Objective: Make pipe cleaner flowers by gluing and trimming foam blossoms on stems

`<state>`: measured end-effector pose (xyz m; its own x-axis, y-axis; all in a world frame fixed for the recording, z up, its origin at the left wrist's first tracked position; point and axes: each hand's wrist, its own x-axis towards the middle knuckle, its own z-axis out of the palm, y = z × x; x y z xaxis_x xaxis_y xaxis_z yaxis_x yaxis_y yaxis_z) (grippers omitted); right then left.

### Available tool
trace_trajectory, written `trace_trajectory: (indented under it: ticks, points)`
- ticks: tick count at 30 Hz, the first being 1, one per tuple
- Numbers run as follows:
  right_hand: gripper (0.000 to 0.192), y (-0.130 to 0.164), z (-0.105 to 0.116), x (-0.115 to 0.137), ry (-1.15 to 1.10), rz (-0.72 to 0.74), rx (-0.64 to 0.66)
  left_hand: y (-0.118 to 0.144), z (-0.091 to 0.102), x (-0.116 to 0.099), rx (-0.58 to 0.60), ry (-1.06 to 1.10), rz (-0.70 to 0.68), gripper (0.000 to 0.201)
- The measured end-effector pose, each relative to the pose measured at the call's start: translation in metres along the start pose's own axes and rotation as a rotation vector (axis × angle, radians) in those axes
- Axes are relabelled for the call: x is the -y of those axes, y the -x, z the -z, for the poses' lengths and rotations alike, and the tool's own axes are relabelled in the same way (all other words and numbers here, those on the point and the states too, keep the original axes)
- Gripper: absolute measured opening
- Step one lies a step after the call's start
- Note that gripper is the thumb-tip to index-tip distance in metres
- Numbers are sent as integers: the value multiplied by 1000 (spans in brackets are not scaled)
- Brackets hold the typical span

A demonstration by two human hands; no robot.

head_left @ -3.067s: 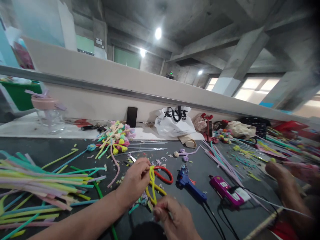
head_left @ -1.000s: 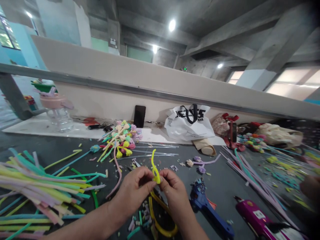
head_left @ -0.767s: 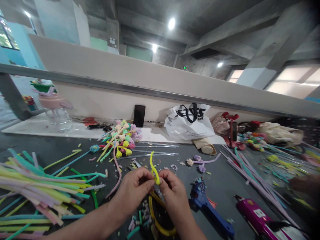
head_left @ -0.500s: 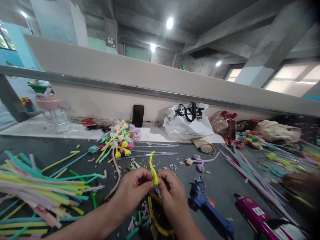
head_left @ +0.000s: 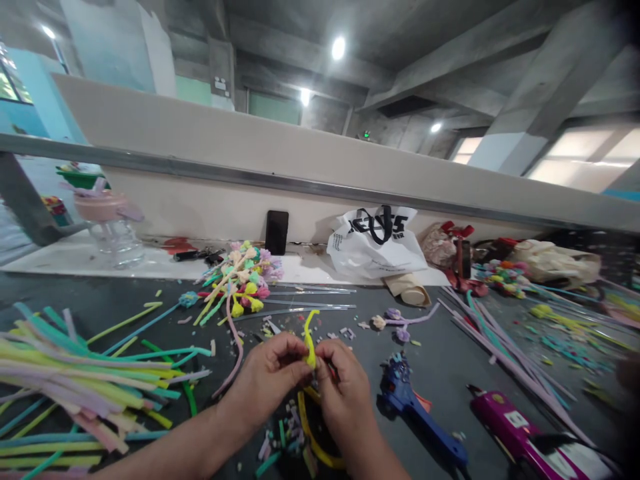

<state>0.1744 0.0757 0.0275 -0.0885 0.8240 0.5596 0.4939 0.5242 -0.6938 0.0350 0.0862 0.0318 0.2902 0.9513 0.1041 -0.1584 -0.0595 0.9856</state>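
Note:
My left hand [head_left: 280, 367] and my right hand [head_left: 343, 380] meet above the dark table, fingertips pinched together on a bright yellow pipe cleaner [head_left: 309, 340]. Its free end rises from between the fingers and bends to the right at the tip. The lower part is hidden behind my fingers. Beneath the hands lies a yellow loop-shaped handle [head_left: 327, 459], partly covered by my right hand. Small cut bits of pipe cleaner [head_left: 287, 430] are scattered around it.
Loose pipe cleaners [head_left: 75, 387] pile up on the left. Pipe cleaner flowers [head_left: 245, 273] lie behind my hands. To the right are a blue glue gun [head_left: 420, 417], a magenta tool [head_left: 515, 420] and lilac pipe cleaners [head_left: 505, 353]. A phone [head_left: 277, 232] and white bag [head_left: 375, 243] stand behind.
The yellow pipe cleaner's upper end now leans to the right, and the small bend at my fingers looks narrower. Another person's hand at the right edge has drawn back, almost out of view.

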Motion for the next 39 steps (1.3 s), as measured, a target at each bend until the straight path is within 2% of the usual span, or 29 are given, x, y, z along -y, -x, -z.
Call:
trace_trajectory:
  ticks: [3,5,8,10,11,14,18,21,25,29,31,33,36,39]
  points:
    - [12,-1,-1,2,-142,-161,14,-1,4,4,48,-31,-30,14]
    - [14,-1,-2,1,-260,-261,50,-2,8,2,31,-133,-82,14]
    - [16,-1,-2,-2,-324,-285,116,-4,17,-8,-15,-437,-284,15]
    - [15,-1,-2,-5,-284,-244,149,-6,22,-17,46,-635,-418,19]
    - [14,-2,-1,-6,-270,-231,163,-6,24,-22,114,-709,-449,20]
    - [14,-2,-1,-8,-314,-263,200,-9,32,-32,268,-836,-462,23]
    - [16,-2,-3,-8,-574,-419,229,-14,41,-39,277,-801,-433,21]
    - [19,-1,-4,-8,-781,-512,214,-16,43,-43,305,-732,-343,19]
    - [22,0,-6,-5,-953,-560,188,-14,40,-41,245,-713,-238,10]
    - [22,-1,-7,3,-1105,-570,161,-14,38,-36,216,-628,-210,8]
    - [20,0,-7,7,-1183,-550,155,-14,39,-37,220,-648,-261,9]
    - [16,0,-6,10,-1249,-538,163,-13,41,-40,229,-710,-371,10]
    - [12,2,-4,13,-1351,-532,228,-12,44,-44,273,-770,-541,12]
    - [14,2,-2,15,-1402,-538,270,-10,46,-47,307,-809,-627,15]
